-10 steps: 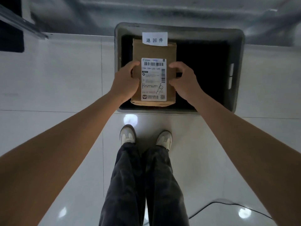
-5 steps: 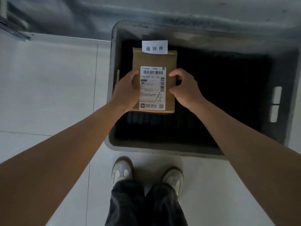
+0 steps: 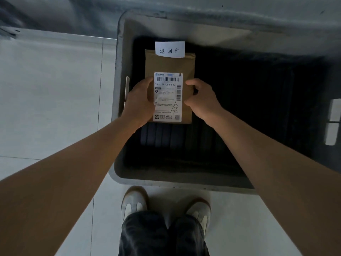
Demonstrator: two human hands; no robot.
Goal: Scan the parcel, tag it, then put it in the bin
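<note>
A flat brown cardboard parcel (image 3: 168, 65) carries a white shipping label (image 3: 167, 97) with barcodes and a white tag (image 3: 169, 49) with printed characters stuck at its far edge. My left hand (image 3: 139, 104) grips its left side and my right hand (image 3: 202, 100) grips its right side. I hold it level inside the opening of a large grey plastic bin (image 3: 118, 111), toward the bin's left part, above the dark ribbed floor. Whether the parcel touches the bin floor cannot be told.
The bin stands on pale floor tiles (image 3: 49, 100) against a grey wall. Its right wall has handle slots (image 3: 333, 124). My two shoes (image 3: 133, 202) and dark trouser legs stand just in front of the bin's near rim.
My view has moved forward and down over the bin, which now fills more of the frame. Both hands have lowered the parcel deeper into the bin, grip unchanged.
</note>
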